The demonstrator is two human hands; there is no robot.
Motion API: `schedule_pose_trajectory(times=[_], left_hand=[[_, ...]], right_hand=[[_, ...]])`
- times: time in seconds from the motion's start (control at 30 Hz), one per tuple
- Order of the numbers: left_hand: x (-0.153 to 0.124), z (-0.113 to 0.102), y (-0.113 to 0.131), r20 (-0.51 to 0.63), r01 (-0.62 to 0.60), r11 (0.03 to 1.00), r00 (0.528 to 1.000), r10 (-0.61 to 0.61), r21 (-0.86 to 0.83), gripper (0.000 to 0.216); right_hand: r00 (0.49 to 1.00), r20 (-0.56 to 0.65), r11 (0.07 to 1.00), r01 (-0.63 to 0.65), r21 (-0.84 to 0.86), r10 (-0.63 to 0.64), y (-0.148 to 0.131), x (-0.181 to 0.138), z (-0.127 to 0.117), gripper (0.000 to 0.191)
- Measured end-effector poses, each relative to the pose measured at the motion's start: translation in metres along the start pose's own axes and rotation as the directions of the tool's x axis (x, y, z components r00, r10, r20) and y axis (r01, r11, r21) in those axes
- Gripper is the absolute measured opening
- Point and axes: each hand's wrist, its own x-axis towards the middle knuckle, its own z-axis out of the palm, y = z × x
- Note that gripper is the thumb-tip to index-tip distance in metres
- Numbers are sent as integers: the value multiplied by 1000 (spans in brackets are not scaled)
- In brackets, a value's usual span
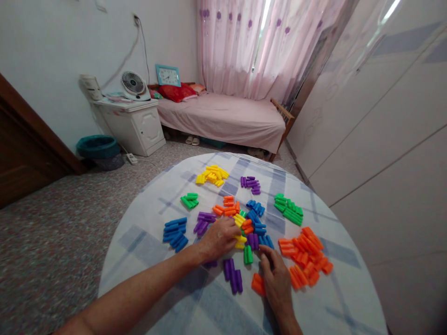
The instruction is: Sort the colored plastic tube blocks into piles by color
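My left hand (221, 238) reaches over the mixed pile in the middle of the table, its fingers bent and pressed together. Yellow pieces (240, 242) lie right at its fingertips; whatever is between the fingers is hidden. Beside the pile, my right hand (275, 274) rests low, thumb and forefinger a little apart. Its forefinger tip is close to a purple piece (253, 241), and no held object shows. Orange pieces (258, 284) lie against this hand's left side. A green piece (248, 255) sits between the two hands. All are short, ribbed plastic tube-like pieces.
Sorted groups ring the round table (139, 274): yellow (213, 175), purple (250, 184), green (289, 209), orange (305, 256), blue (175, 232) and another green group (189, 200). More purple pieces (233, 275) lie near the front. Beyond stands a bed (223, 109).
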Motion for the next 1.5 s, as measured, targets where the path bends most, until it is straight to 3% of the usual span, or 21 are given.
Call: schedule_pose_trajectory(times=[0.13,0.27,0.4,0.53,0.63,0.73,0.8,0.9,1.0,1.1,1.2,1.33,1.4,1.5], left_hand=[[8,-30,-24,-205,93,983,971,-125,-156,12],[40,-60,-81,-409,304,953,869,-279,-5,12],[69,-70,-141,-449,444,888,822,-351,118,12],[77,-66,-162,-436,455,880,826,-358,139,15],[66,-61,-143,-409,420,896,849,-333,143,20],[37,-52,-103,-309,265,962,922,-235,59,20],[11,-41,-74,-277,238,971,932,-233,-16,22],[-24,-19,-46,-271,323,945,906,-324,-50,33],[-43,4,-40,-288,439,896,851,-440,-70,41],[-43,23,-43,-339,477,874,809,-479,-98,41],[-34,34,-42,-384,420,898,813,-438,-134,37],[-35,31,-27,-373,377,923,847,-379,-81,41],[-46,26,-15,-333,338,941,889,-315,13,52],[-66,20,0,-184,136,976,977,-105,171,82]], right_hand=[[1000,-10,1000,7,2,-7,3,0,0,32],[1000,-9,1000,-10,10,10,12,2,1,31],[999,29,1000,18,19,-19,23,5,1,29],[1000,15,1000,4,17,-4,18,2,1,30],[1000,-2,1000,-26,5,26,7,-1,0,31],[1000,-6,1000,-28,2,28,1,0,0,32],[1000,-1,1000,-21,6,21,0,1,0,31],[1000,-3,1000,-19,7,19,0,3,0,31],[1000,-13,1000,-7,14,7,-3,4,0,31],[999,-36,1000,14,20,-13,-10,4,0,30],[999,-37,1000,23,13,-22,-15,2,0,29],[999,-46,1000,20,16,-20,-15,0,1,29],[999,-50,999,23,29,-21,-13,0,2,29],[998,-49,998,35,45,-32,-12,0,3,28]])
